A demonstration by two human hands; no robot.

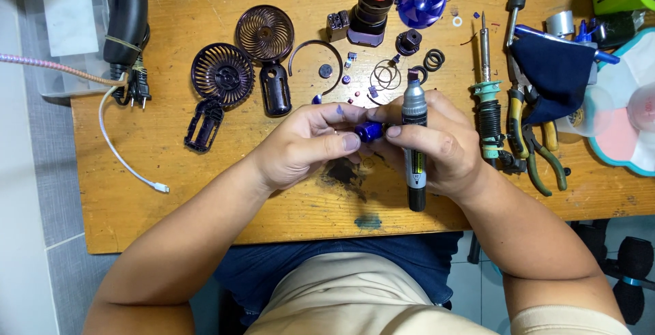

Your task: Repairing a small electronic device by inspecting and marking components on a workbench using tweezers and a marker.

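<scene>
Lap: the person sits at the near edge of the wooden table (pixel 205 205), blue trousers and a beige shirt showing below it
Left hand: the left hand (pixel 307 145) has its grip narrow, thumb and forefinger pinched on the left end of a small blue cylinder (pixel 369 131)
Right hand: the right hand (pixel 437 145) holds a grey and black marker pen (pixel 414 140) upright in its closed fingers, tip pointing away from the person, while its thumb presses the cylinder's right end
Blue cylinder: held between both hands, above the middle of the table, just over a dark stain (pixel 344 172) in the wood
White cable: a white cable (pixel 119 151) lies on the left of the table, its plug end near the front edge
Pliers: pliers with yellow and green handles (pixel 535 147) lie right of the right hand, beside a soldering iron (pixel 486 96) with a teal collar that points away
Dark cloth: a navy cloth (pixel 556 72) rests over the tools on the right
Fan parts: two round dark grilles (pixel 222 74) and (pixel 265 33) lie left of centre, with a dark handle shell (pixel 275 89) and an open frame piece (pixel 203 125) near them
Small parts: a curved dark ring (pixel 321 50), rubber rings (pixel 433 59) and thin wire loops (pixel 385 74) lie just beyond the hands
Far row: a dark cylindrical motor housing (pixel 370 11) stands beside a blue fan impeller (pixel 421 2)
Far left: a black power tool handle (pixel 126 14) with a plug (pixel 138 88) rests at the table's corner
</scene>
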